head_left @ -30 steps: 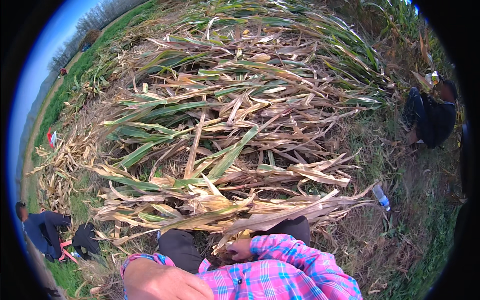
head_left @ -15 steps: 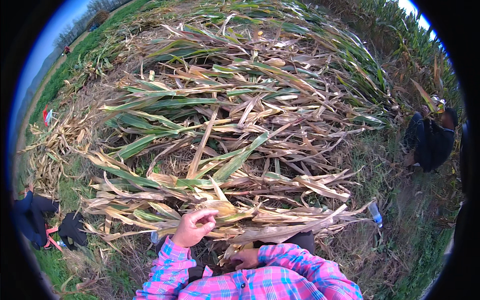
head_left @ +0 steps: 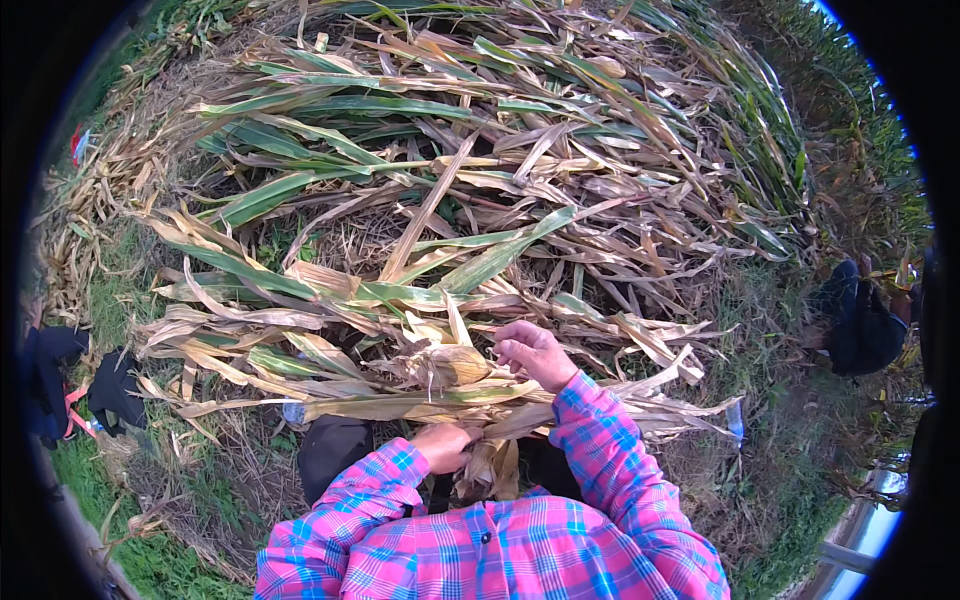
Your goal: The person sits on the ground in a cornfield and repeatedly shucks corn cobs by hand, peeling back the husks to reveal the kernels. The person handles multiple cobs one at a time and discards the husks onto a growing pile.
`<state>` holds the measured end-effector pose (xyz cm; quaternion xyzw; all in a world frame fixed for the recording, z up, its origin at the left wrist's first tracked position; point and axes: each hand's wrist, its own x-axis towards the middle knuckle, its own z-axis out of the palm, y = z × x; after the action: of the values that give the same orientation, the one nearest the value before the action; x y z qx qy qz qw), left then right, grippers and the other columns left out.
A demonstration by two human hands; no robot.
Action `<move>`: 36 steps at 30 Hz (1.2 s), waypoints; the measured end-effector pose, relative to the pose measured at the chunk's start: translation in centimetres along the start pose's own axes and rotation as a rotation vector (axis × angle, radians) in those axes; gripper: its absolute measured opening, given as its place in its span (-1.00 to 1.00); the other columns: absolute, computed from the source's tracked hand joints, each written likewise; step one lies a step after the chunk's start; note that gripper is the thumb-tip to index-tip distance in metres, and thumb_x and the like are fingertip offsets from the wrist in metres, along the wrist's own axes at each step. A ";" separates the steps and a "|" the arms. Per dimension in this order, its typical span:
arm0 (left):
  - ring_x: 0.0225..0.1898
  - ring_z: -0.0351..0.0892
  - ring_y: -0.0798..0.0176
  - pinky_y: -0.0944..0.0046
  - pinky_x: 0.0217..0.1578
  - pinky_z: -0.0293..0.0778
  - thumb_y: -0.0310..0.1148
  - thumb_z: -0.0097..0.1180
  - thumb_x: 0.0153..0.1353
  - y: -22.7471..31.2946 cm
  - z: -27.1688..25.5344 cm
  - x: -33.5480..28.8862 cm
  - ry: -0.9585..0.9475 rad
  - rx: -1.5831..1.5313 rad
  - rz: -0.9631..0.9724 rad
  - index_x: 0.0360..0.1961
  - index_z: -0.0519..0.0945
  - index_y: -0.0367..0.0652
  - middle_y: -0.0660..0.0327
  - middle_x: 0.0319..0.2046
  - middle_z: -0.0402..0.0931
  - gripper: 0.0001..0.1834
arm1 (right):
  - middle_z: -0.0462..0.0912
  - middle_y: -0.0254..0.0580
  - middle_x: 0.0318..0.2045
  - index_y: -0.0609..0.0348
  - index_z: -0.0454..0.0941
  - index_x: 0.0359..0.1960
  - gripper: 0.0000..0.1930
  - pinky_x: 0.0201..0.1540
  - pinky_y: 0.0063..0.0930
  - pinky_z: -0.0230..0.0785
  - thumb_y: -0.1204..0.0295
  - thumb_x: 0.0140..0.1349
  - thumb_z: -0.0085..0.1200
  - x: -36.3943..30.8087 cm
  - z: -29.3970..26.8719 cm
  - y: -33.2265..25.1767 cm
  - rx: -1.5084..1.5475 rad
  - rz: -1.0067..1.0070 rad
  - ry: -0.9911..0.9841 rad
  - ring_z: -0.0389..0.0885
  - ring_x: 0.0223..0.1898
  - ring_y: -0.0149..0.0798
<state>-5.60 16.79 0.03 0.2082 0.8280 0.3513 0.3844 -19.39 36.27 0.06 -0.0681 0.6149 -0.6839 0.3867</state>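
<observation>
Just right of a husk-covered corn ear (head_left: 455,366), my right hand (head_left: 537,355) is raised over the stalks, its fingers bent loosely and apart with nothing visible in them. My left hand (head_left: 443,448) is low, close in front of my body, its fingers curled together beside dry corn husks (head_left: 490,468). What those fingers grip is hidden. A long pale corn stalk with leaves (head_left: 400,407) lies crosswise over my legs, just beyond the left hand. Both forearms are in pink and blue plaid sleeves.
Cut corn stalks, dry and green (head_left: 480,250), cover the ground ahead. A plastic bottle (head_left: 736,422) stands at the right, another bottle (head_left: 293,412) by my left knee. A dark bag (head_left: 117,390) lies left. A crouching person (head_left: 862,325) is at the far right.
My right hand has risen from near my body to beside the corn ear. My left hand has dropped back toward my body. The view has tilted downward.
</observation>
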 end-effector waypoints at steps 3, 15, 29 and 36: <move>-0.20 0.44 -0.09 0.01 -0.20 0.37 -0.35 -0.02 -0.07 0.3 -0.9 0.1 -0.039 -0.021 0.005 -0.03 0.38 -0.12 -0.05 -0.26 0.44 -0.53 | 0.50 -0.31 -0.45 0.24 0.44 -0.26 -0.82 -0.54 -0.66 0.33 0.46 0.11 -0.05 5.1 -3.8 4.0 -0.226 0.196 0.473 0.45 -0.46 -0.48; -0.43 0.49 -0.03 0.08 -0.45 0.44 -0.36 0.06 -0.03 1.1 -2.5 -0.1 0.257 -0.163 0.149 -0.15 0.43 -0.11 0.09 -0.47 0.45 -0.66 | 0.46 0.09 -0.22 0.26 0.43 -0.29 -0.78 -0.09 -0.21 0.29 0.46 0.01 -0.08 15.6 -8.2 10.4 -1.152 -0.037 0.673 0.43 -0.15 0.07; -0.32 0.47 -0.05 0.08 -0.32 0.42 -0.37 -0.01 0.00 1.3 -3.8 1.9 0.154 -0.315 0.008 -0.18 0.41 -0.18 0.04 -0.36 0.43 -0.70 | 0.46 0.15 -0.09 0.33 0.43 -0.12 -0.47 -0.04 -0.29 0.29 0.09 0.01 0.00 14.7 -15.7 12.6 -1.054 0.695 -0.311 0.45 -0.07 0.00; -0.28 0.47 0.33 0.35 -0.25 0.43 -0.47 0.07 0.02 1.3 -4.6 2.0 0.239 -0.627 0.069 -0.06 0.41 -0.18 0.21 -0.35 0.44 -0.61 | 0.53 0.19 -0.22 0.37 0.45 -0.20 -0.36 -0.05 -0.24 0.34 0.04 -0.22 0.21 6.8 -5.5 9.9 -1.224 0.693 -0.032 0.51 -0.11 0.01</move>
<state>-10.35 16.94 2.16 0.0648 0.7114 0.6235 0.3178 -22.76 36.97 -12.70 -0.0837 0.8697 -0.0511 0.4837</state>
